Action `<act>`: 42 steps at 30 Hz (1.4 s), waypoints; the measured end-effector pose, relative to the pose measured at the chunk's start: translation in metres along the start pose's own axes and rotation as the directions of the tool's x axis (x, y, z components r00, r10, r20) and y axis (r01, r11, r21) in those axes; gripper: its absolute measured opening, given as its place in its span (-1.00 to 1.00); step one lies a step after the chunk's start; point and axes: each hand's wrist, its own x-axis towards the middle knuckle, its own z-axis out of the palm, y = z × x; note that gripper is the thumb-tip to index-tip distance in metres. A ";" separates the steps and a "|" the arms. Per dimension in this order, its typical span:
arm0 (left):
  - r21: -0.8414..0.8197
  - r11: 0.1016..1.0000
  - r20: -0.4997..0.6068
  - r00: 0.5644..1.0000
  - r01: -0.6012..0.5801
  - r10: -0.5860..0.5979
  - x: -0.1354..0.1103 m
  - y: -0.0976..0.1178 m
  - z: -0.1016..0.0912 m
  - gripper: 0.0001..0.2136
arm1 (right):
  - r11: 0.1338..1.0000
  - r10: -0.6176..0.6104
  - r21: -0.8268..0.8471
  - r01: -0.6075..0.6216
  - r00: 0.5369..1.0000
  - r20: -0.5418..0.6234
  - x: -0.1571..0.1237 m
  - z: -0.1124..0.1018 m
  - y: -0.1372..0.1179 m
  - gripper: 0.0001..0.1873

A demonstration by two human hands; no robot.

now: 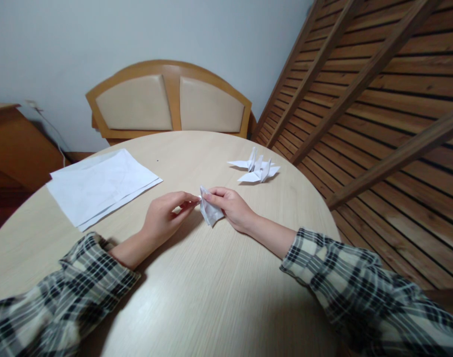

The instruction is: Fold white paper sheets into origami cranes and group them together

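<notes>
A small piece of folded white paper (210, 212) is held up over the middle of the round table. My right hand (232, 208) grips its right side, thumb in front and fingers behind. From the left, my left hand (167, 214) pinches at the paper's left edge with thumb and forefinger. The exact bit between those fingertips is too small to make out clearly. Beyond my right hand stand two finished-looking white paper cranes, a nearer crane (259, 174) and a farther crane (251, 161), close together with wings spread.
A stack of white paper sheets (103, 186) lies on the left of the pale wooden table (197, 297). Behind the table is a wooden headboard with cream panels (211, 105). A slatted wooden wall (378, 124) slants along the right. A brown cabinet (18, 144) stands far left.
</notes>
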 end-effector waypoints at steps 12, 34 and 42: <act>0.026 0.999 0.010 0.999 0.046 -0.046 -0.001 0.000 0.002 -0.94 | 0.997 -0.054 -0.064 0.052 0.998 -0.021 0.000 0.000 0.001 -0.64; -0.057 0.990 0.170 0.978 0.129 -0.117 0.003 -0.002 0.004 -0.73 | 0.955 -0.196 -0.204 0.214 0.975 0.104 -0.004 0.004 0.002 -0.72; -0.098 0.965 0.027 0.970 0.241 -0.240 0.003 -0.003 0.005 -0.74 | 0.928 -0.200 -0.306 0.213 0.977 0.074 -0.002 0.000 0.005 -0.74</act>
